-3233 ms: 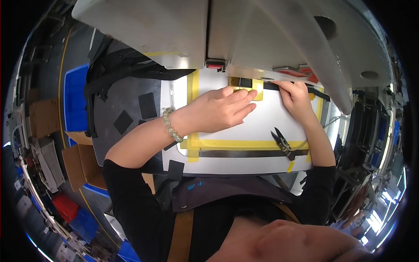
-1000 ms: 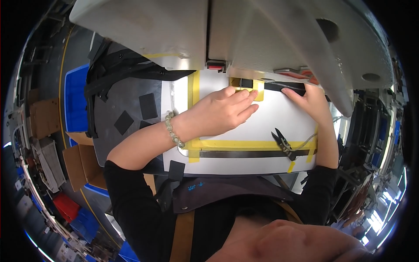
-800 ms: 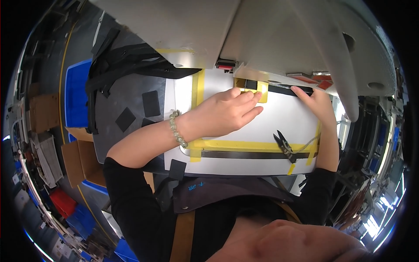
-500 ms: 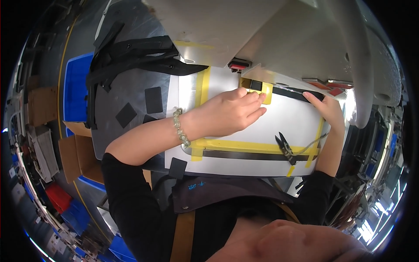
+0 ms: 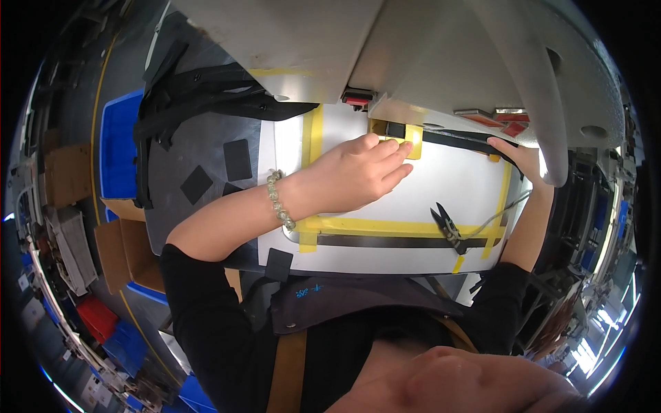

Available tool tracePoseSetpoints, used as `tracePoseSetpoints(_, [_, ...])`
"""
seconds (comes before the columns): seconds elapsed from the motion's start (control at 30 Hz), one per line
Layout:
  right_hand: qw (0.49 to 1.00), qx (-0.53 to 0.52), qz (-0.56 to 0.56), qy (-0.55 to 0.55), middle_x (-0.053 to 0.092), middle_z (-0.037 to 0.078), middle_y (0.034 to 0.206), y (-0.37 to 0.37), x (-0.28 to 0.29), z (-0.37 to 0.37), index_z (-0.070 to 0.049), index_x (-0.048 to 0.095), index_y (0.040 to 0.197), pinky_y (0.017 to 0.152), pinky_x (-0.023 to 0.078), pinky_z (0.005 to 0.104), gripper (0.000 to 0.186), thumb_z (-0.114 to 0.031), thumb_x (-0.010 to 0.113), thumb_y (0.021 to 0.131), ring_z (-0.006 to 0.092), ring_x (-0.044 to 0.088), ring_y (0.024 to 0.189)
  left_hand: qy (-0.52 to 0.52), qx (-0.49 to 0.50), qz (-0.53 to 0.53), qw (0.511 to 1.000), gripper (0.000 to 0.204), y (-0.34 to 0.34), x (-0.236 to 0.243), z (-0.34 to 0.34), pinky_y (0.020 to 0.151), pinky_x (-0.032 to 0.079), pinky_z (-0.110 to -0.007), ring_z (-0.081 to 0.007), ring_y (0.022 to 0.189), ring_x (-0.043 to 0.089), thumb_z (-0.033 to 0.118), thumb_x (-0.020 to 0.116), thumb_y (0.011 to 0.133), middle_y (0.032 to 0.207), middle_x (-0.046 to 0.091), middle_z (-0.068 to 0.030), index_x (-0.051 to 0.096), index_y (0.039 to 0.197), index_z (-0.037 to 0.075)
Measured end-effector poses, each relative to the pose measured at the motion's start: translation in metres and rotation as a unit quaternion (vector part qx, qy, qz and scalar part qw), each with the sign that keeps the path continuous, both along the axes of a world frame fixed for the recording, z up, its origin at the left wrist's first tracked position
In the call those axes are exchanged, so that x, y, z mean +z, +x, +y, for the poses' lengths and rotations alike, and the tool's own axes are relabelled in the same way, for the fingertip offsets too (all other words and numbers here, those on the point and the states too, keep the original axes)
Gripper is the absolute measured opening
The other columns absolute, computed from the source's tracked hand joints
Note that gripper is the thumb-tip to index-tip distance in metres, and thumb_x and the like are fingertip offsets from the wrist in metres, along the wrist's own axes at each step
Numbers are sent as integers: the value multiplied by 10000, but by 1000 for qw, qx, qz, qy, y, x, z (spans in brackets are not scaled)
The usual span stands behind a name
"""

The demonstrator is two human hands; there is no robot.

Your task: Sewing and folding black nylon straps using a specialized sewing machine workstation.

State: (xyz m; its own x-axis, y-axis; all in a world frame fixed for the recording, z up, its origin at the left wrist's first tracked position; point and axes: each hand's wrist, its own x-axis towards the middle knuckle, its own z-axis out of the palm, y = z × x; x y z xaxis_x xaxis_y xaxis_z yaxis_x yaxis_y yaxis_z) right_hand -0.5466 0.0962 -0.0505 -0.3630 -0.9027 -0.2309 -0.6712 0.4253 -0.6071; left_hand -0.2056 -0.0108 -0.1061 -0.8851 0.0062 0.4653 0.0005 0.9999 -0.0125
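The left hand, loosely spread, touches the yellow plate; right of it, the right hand, grip unclear, should hold the black strip straight.

There are one left hand, one right hand with one black strip, and one yellow plate. On the worktop I count four black patches: three toward its left edge, one at its front edge. Snips are one pair.
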Motion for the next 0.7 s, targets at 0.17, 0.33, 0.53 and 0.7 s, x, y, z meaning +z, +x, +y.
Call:
tracePoseSetpoints(0.17, [987,38,150,-43,678,72,835,22,6,-1,-9,674,947,678,491,273,421,-350,812,741,149,631,751,9,1,4,1000,227,1,1,-1,835,373,-253,-107,995,573,195,601,853,1156,661,-34,695,1045,117])
tracePoseSetpoints(0.33, [979,43,190,-63,677,113,815,52,11,0,22,687,1021,707,489,248,520,-431,780,785,180,628,737,25,0,12,1000,233,1,3,0,834,377,-250,-109,1001,577,192,603,850,1145,664,-36,693,1046,104])
tracePoseSetpoints(0.53, [887,348,130,-274,680,71,1050,97,-19,-19,-78,708,1087,806,516,341,298,-67,739,791,251,651,913,45,-8,-18,999,264,2,11,-2,883,359,-260,-114,1004,580,195,594,849,1153,662,-37,689,1080,110])
tracePoseSetpoints(0.7, [852,398,169,-297,670,85,1082,102,-28,-21,-73,691,1104,811,516,368,312,-96,737,796,273,652,935,47,-10,-35,998,272,1,8,-1,899,348,-263,-113,1011,578,190,585,849,1159,658,-29,687,1090,117])
